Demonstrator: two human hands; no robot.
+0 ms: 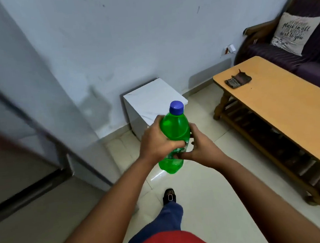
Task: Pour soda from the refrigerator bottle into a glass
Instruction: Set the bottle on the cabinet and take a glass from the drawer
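Observation:
A green plastic soda bottle with a blue cap is held upright in front of me, above the tiled floor. My left hand wraps around its middle from the left. My right hand grips its lower part from the right, fingers over the label. The cap is on. No glass is in view.
The refrigerator stands at the left. A white box sits against the wall ahead. A wooden coffee table with a dark wallet-like item is at the right, a purple sofa with a cushion behind it.

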